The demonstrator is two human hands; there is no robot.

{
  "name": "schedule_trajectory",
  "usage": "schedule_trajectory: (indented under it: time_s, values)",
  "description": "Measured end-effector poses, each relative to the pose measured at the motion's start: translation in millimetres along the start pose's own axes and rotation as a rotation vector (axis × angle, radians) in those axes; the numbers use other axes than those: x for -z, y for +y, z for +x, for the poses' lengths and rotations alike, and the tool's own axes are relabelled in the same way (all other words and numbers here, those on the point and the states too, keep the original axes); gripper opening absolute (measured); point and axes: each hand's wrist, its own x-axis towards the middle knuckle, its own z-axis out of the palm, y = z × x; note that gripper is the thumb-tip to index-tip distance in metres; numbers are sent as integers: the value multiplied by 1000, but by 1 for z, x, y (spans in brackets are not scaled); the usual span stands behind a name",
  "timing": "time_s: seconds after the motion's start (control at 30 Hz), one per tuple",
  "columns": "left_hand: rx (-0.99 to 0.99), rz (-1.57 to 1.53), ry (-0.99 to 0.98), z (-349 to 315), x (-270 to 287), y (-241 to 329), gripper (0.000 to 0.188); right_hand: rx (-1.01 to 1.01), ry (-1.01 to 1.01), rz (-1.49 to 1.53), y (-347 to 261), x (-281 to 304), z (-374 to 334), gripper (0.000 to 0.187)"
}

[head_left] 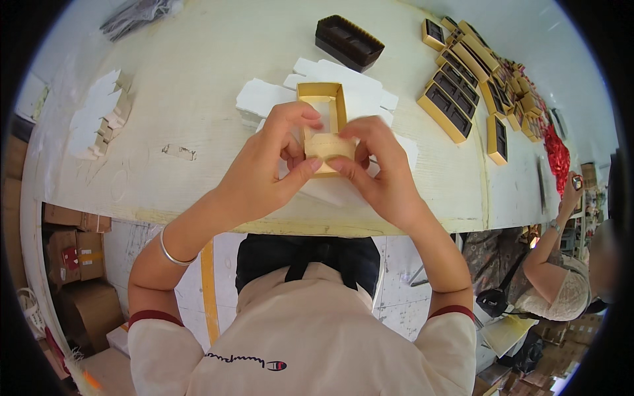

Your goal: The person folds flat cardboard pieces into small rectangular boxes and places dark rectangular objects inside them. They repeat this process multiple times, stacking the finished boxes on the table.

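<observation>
A small rectangular gold cardboard box (322,88) lies in front of me, its far end standing up as a frame with a pale inside. My left hand (281,148) grips its left side, thumb pressed on the near flap. From the other side my right hand (373,155) grips the near right corner, its thumb at the same flap (329,146), which bulges upward between the thumbs. White flat card blanks (356,84) lie beneath and behind the box. Just beyond them stands a stack of dark brown plastic trays (349,41).
Gold boxes with dark trays inside (449,99) stand in rows at the right, with red material (557,155) farther along. White folded card pieces (99,119) lie at the left. Another person's arm (558,221) reaches to the table at the far right. Brown cartons (82,254) sit below left.
</observation>
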Motion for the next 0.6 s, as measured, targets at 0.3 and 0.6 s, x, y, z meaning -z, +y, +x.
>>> schedule_trajectory:
  time_s: [0.3,0.6]
  values:
    - [-336,447,39,-5,-11,-8,10,479,-157,-642,8,5,-7,18]
    - [-139,629,-181,8,-1,7,11,37,-562,-277,-4,25,19,17]
